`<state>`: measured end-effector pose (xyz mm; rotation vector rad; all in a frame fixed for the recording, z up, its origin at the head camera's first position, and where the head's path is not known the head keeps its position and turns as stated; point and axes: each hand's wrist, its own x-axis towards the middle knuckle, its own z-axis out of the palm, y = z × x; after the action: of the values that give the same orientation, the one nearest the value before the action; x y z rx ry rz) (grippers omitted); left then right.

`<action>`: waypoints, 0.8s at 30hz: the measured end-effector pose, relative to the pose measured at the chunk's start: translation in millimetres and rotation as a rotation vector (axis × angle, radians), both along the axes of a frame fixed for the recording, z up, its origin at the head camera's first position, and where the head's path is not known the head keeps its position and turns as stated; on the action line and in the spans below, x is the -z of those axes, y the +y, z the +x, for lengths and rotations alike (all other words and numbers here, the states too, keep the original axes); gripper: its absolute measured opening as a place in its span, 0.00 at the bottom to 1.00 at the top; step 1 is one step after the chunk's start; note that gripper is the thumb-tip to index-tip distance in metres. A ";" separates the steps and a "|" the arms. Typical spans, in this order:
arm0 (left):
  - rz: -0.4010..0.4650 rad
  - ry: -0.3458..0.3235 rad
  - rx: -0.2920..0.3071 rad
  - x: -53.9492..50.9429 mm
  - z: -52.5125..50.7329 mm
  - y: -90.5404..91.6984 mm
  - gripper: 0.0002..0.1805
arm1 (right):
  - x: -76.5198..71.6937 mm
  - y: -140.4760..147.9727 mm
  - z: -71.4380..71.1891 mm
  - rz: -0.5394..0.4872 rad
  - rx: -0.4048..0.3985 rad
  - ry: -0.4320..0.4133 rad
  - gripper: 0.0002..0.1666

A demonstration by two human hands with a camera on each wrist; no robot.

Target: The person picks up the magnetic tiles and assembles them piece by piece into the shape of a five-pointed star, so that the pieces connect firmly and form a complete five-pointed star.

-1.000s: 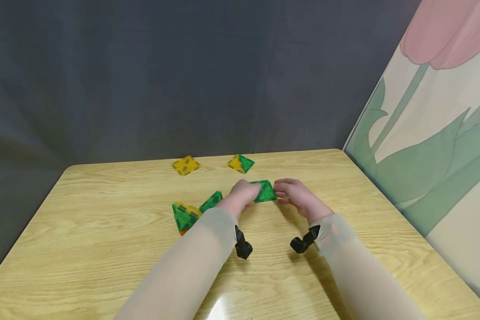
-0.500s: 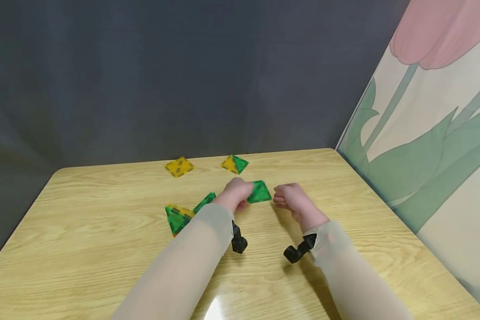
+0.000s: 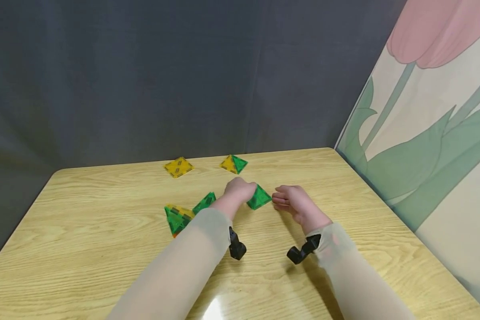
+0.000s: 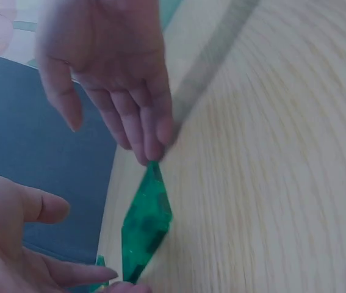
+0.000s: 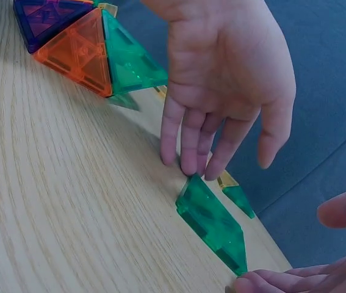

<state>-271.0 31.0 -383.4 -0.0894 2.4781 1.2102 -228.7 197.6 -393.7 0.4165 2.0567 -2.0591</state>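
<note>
A flat green translucent diamond-shaped magnetic tile piece (image 3: 259, 198) lies on the table between both hands. My left hand (image 3: 239, 189) is at its left end, where the left wrist view shows the fingertips touching it or nearly so. At its right end is my right hand (image 3: 297, 203), fingers straight and close together; in the right wrist view they touch or almost touch its tip. Neither hand curls round it. The thumbs stand apart from the fingers. Left of the left arm stands a built shape of triangle tiles, with orange (image 5: 78, 55), purple (image 5: 50, 23) and green (image 5: 130, 58) faces.
A yellow diamond (image 3: 178, 167) and a yellow-and-green diamond (image 3: 234, 164) lie near the back edge of the wooden table (image 3: 84, 249). A dark curtain (image 3: 164, 80) hangs behind. The flower-painted wall (image 3: 436, 178) borders the right side.
The green piece between the hands has turned from a wide-based shape into a diamond with tips toward the hands. Both hands stay near it; the head view has shifted slightly.
</note>
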 end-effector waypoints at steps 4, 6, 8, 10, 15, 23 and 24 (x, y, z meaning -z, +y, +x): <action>0.100 -0.032 -0.006 -2.8 2.1 -2.9 0.35 | 0.8 2.0 0.8 0.015 -0.003 -0.002 0.31; 0.161 -0.047 -0.021 -3.1 3.2 -3.9 0.35 | 1.8 3.3 1.3 0.022 0.002 -0.006 0.31; 0.199 -0.057 -0.032 -2.3 4.7 -5.1 0.36 | 3.1 4.7 1.5 0.017 0.010 -0.013 0.31; 0.199 -0.054 -0.035 0.0 6.3 -6.4 0.34 | 4.6 6.4 1.4 0.004 0.019 -0.023 0.31; 0.098 -0.017 -0.002 7.6 9.5 -9.2 0.28 | 8.3 8.8 0.0 -0.025 0.018 -0.017 0.29; 0.016 0.028 0.022 20.9 5.2 -9.6 0.19 | 19.6 7.7 -3.6 0.074 -0.006 0.052 0.28; 0.019 0.028 0.019 21.6 5.1 -9.4 0.18 | 20.5 7.9 -3.2 0.091 -0.007 0.063 0.27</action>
<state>-265.9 21.6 -405.1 -0.0440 2.4855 1.2356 -231.9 205.4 -414.2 0.3633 2.1908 -2.0050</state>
